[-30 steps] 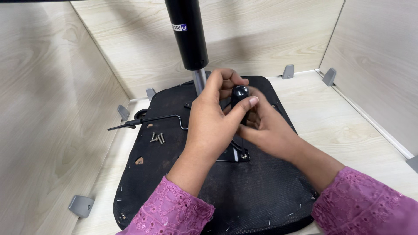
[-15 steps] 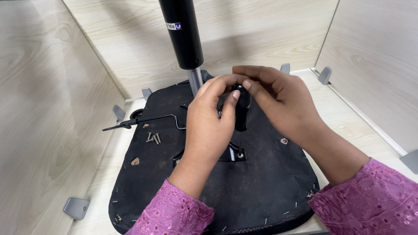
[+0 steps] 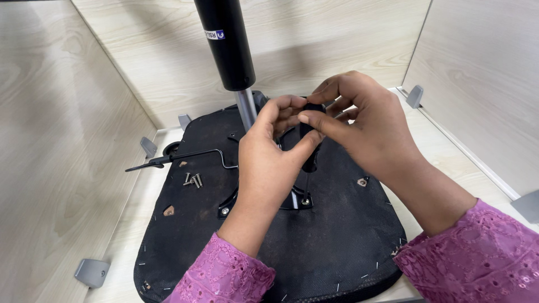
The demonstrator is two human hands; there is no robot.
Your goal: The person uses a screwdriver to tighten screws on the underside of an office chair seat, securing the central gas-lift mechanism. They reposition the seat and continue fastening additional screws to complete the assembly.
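The person worked over an upturned chair seat [image 3: 337, 247] – black fabric underside facing up, lying on a pale wood surface [image 3: 140, 219] w/ wood panels on three sides. Both hands met above the middle of the seat, at a black screwdriver handle [image 3: 310, 151] that stood about upright. The left hand [image 3: 269, 163] was wrapped around the handle from the left side, thumb pressed to the front, fingers closed on it. The right hand [image 3: 365, 123] came from the right & above; its fingertips were pinched together on the top of the same handle. The thin shaft went down from the handle to a screw [image 3: 305, 201] in the black metal bracket [image 3: 264, 202] at the seat centre; the tip itself was too small to see clearly.

A black gas cylinder [image 3: 225, 42] w/ a silver rod rose from the bracket, just behind the left hand. To the left, a bent black lever [image 3: 179, 159] reached out past the seat edge. Near it, a few loose screws [image 3: 192, 179] lay on the fabric, well apart from the hands. Grey corner brackets [image 3: 91, 272] sat at the foot of the panels. Both sleeves [image 3: 477, 258] were pink-purple – lace-like cloth.
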